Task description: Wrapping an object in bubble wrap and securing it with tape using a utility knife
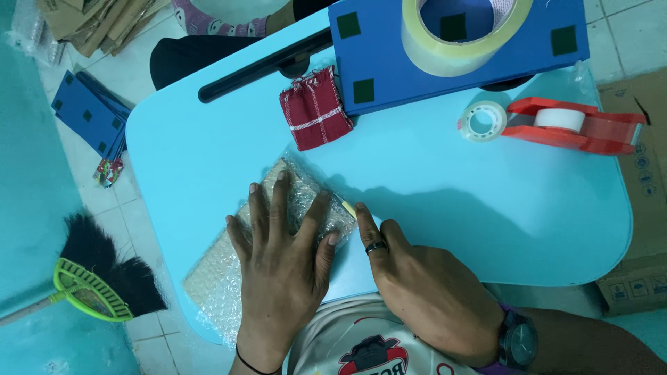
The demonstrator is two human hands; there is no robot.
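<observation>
Bubble-wrapped parcel [278, 236] contents hidden

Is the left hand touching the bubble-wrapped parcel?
Touching: the head view shows the left hand pressed flat, fingers spread, on the clear bubble-wrapped flat parcel.

Bright, even light; soft shadows, sharp.

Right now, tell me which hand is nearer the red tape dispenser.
Right. The right hand lies at the table's near edge, below and left of the red tape dispenser; the left hand presses the bubble wrap, farther left.
</observation>
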